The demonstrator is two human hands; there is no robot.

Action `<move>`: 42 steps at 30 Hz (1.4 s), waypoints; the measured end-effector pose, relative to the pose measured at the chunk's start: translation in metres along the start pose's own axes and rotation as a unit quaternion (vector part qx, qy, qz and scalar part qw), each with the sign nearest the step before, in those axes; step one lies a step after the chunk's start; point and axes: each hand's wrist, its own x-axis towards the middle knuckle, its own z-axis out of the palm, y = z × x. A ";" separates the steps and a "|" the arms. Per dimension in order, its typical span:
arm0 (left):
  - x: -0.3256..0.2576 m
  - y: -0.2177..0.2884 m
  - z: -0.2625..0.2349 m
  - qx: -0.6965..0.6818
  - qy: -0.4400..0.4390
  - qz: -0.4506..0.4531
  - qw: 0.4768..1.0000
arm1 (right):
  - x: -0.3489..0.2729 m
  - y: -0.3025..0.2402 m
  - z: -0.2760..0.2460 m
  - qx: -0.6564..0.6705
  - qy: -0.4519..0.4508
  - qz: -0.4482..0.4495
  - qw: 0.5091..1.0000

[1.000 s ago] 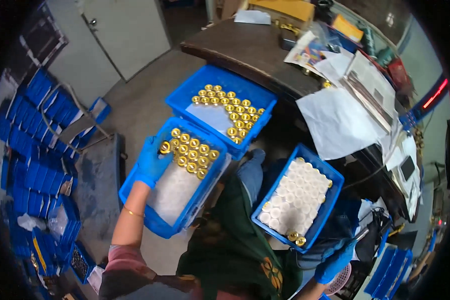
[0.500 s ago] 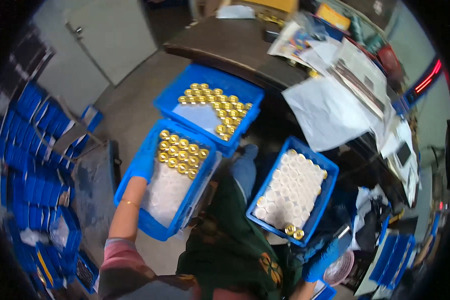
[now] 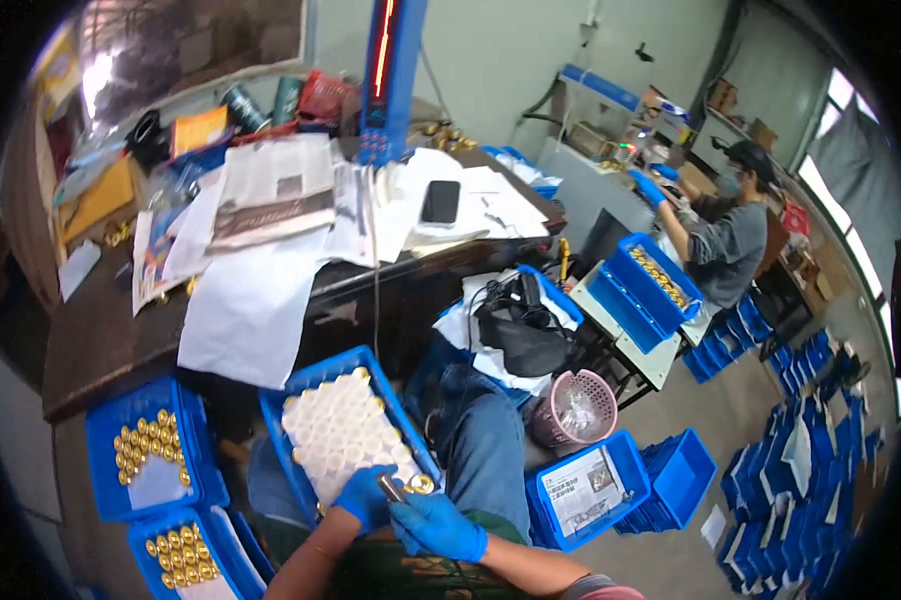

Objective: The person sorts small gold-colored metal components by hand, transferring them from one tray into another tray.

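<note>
Both my hands wear blue gloves and meet over the near edge of a blue bin. Rows of white-topped round pieces fill this bin. My right hand is closed round a short dark rod-like tool, its tip pointing up and left. Close beside it, my left hand has its fingers curled together; what they hold, if anything, is hidden. A round gold-coloured metal piece shows in the bin's near right corner, just past my right hand.
Two blue bins with gold pieces stand at the left. A dark desk with papers and a phone lies ahead. At right are a pink basket, blue bins and a seated co-worker.
My view has swung to the right. My left hand has left the gold pieces in the left bin and come to the white-topped bin, where my right hand has joined it.
</note>
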 end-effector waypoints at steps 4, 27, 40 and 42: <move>0.010 0.117 0.066 0.651 -0.223 0.148 0.710 | 0.003 0.018 -0.021 -0.010 0.001 -0.022 1.000; -0.085 0.237 0.081 -0.214 0.078 0.131 0.965 | 0.037 0.011 -0.014 -0.192 -0.106 -0.024 0.975; -0.097 0.235 0.090 -0.041 0.136 0.161 0.977 | 0.036 0.011 -0.001 -0.449 0.071 -0.277 0.846; -0.088 0.233 0.102 -0.153 0.113 0.151 0.970 | 0.034 0.010 0.009 -0.399 0.050 -0.272 0.874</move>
